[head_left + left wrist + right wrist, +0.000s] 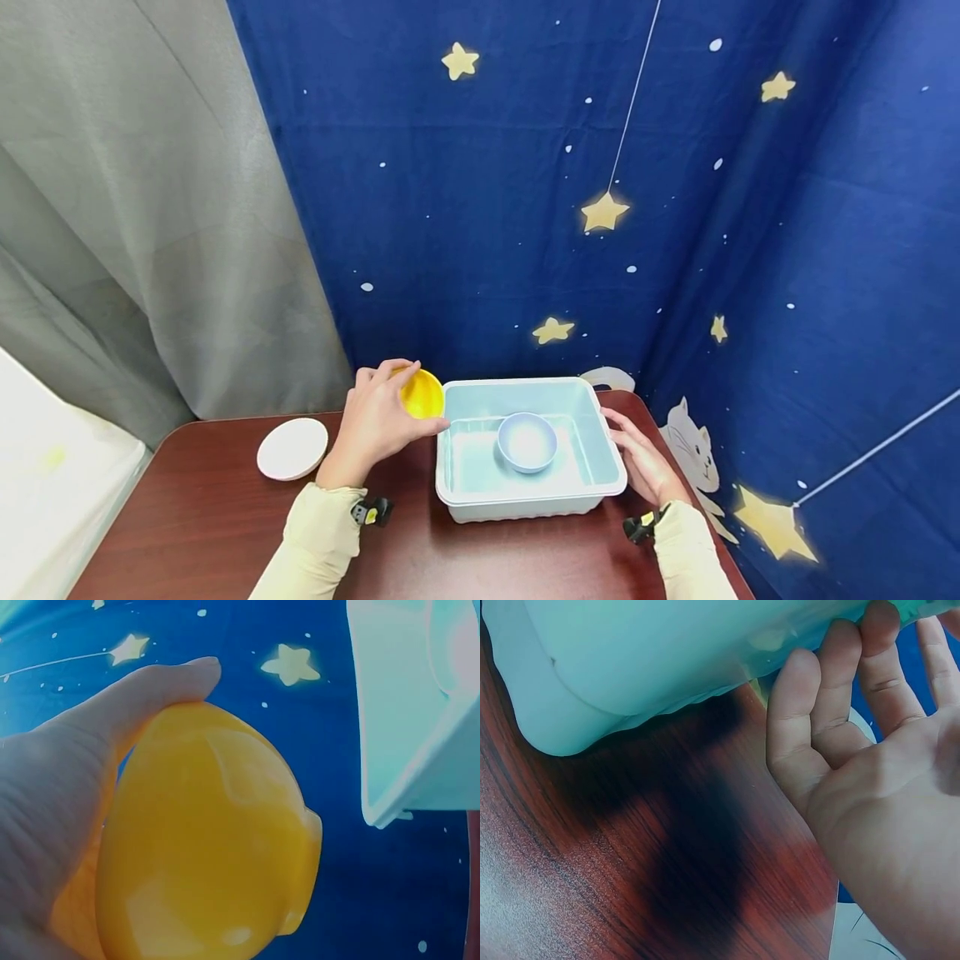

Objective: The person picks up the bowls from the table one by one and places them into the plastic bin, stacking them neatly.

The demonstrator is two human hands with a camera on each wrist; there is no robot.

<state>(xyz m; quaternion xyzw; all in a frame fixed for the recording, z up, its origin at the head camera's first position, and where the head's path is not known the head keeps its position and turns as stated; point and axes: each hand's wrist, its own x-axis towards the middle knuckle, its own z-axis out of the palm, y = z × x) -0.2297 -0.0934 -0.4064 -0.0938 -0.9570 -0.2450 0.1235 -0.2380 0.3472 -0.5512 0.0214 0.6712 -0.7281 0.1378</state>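
My left hand grips a small yellow bowl at the left side of a pale blue plastic bin. In the left wrist view the outside of the yellow bowl faces the camera, with the thumb along its upper edge and its foot ring to the right. A light blue bowl stands upright inside the bin. My right hand is at the bin's right wall. In the right wrist view its fingers are lightly bent, fingertips against the bin, palm away from it.
A white dish lies on the dark red wooden table, left of my left forearm. Behind the table hang a blue star-patterned curtain and a grey curtain. A white surface stands beyond the table's left edge.
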